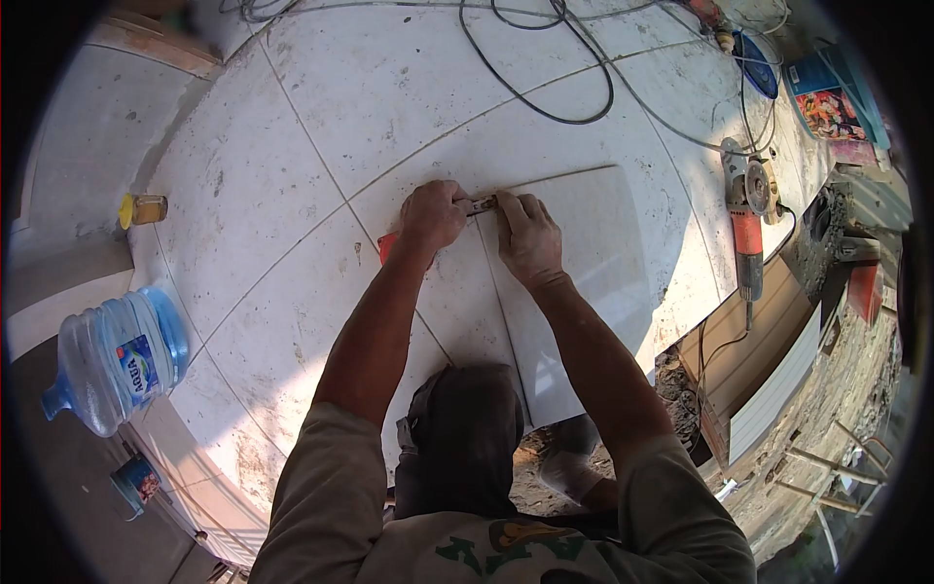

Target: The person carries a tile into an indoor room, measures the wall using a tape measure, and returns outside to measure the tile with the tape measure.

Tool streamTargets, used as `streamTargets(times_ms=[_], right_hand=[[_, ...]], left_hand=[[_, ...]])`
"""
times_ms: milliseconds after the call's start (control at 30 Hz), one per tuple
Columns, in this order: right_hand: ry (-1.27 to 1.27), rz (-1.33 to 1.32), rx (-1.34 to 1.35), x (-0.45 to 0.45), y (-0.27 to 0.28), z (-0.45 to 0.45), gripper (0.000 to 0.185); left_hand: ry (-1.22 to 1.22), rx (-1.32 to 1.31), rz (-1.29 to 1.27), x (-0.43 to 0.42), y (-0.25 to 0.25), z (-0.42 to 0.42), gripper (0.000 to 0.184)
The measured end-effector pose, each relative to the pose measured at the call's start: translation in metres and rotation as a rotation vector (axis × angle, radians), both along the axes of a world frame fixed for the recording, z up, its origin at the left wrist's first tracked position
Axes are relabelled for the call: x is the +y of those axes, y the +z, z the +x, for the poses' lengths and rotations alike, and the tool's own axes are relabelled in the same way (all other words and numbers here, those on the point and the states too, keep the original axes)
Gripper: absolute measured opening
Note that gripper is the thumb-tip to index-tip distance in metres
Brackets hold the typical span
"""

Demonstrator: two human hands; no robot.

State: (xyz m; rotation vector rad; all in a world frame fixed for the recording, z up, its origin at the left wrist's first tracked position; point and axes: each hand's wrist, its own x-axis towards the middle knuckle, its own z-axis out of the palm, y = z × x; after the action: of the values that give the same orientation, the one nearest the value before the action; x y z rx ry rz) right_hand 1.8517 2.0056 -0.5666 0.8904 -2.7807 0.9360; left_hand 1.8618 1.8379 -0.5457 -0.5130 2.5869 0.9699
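My left hand (435, 212) is closed on one end of a small, narrow metal-looking piece (481, 205); its exact kind is too small to tell. At the other end of that piece, my right hand (531, 237) has its fingers pinched together. Both hands are over the far left corner of a loose, light-coloured tile (584, 253), which lies on the tiled floor in front of my knee. A red object (388, 245) shows partly from behind my left wrist, the rest of it hidden.
An angle grinder (747, 234) lies at the right, its cord trailing nearby. Black cable (584, 119) loops across the floor (311, 97) at the back. A large water bottle (122, 360) and a yellow-lidded jar (146, 210) are at the left. Rubble and boards (759, 331) border the right edge.
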Motion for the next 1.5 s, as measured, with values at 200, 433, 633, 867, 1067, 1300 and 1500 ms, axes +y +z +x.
streamTargets(times_ms=[200,433,633,867,1067,1300,1500], right_hand=[[-0.243,-0.211,-0.273,0.01,0.006,0.008,0.023],[-0.115,-0.131,-0.089,-0.007,0.003,0.001,0.016],[-0.087,-0.094,-0.074,-0.011,-0.001,-0.003,0.007],[-0.101,-0.146,-0.079,-0.018,-0.004,-0.011,0.01],[-0.13,-0.146,-0.111,-0.013,-0.005,-0.003,0.011],[-0.124,-0.133,-0.116,-0.017,-0.003,-0.008,0.008],[-0.176,-0.096,-0.127,-0.024,-0.003,-0.005,0.014]], left_hand=[[0.009,-0.003,0.034,-0.001,0.0,-0.003,0.028],[0.004,-0.016,-0.005,0.0,-0.001,-0.003,0.026],[0.015,-0.005,-0.022,0.003,-0.004,-0.002,0.025],[0.107,-0.048,0.0,0.003,-0.007,-0.007,0.018],[0.041,-0.057,0.035,-0.002,-0.003,-0.006,0.026],[0.055,-0.067,0.037,-0.001,-0.002,-0.01,0.025],[0.026,-0.125,0.041,-0.004,-0.002,-0.015,0.024]])
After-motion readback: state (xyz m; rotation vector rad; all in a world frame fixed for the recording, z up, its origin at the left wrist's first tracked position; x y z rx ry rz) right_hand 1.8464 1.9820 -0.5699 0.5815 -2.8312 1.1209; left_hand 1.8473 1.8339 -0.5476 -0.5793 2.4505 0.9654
